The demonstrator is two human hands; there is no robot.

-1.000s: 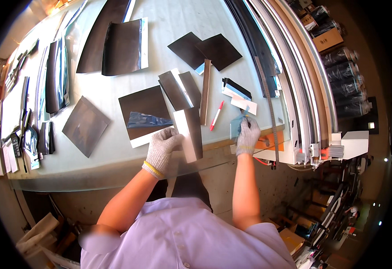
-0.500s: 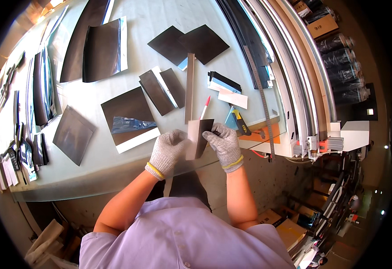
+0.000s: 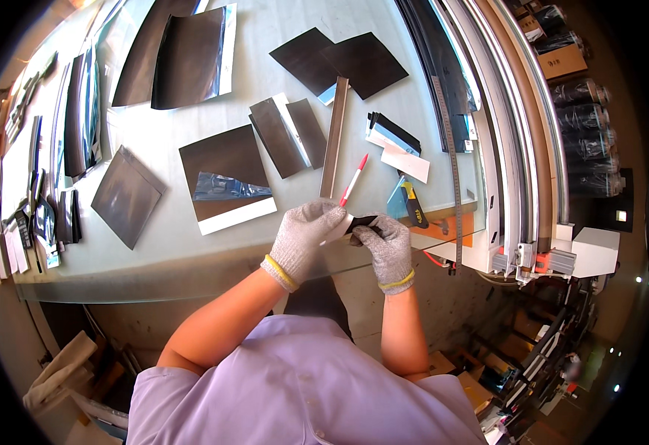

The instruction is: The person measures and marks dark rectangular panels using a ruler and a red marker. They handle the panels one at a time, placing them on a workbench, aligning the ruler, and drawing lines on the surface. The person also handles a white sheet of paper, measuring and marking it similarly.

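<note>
Both my hands wear grey knit gloves with yellow cuffs. Close together over the table's near edge, my left hand and my right hand grip a small piece of dark film with a pale side. My fingers cover much of it. Just beyond my left hand lies a white pen with a red cap. A long narrow brown strip lies past it. On the right are a yellow-and-black utility knife and a small stack of black, blue and white pieces.
Dark sheets and a dark sheet with a white border lie across the glass-topped table. A long metal ruler runs along the right side, beside metal rails. Wrapped rolls stand beyond.
My hands have come closer together, and the film piece has tipped from upright to flatter, more hidden by my fingers. The whole view has shifted slightly.
</note>
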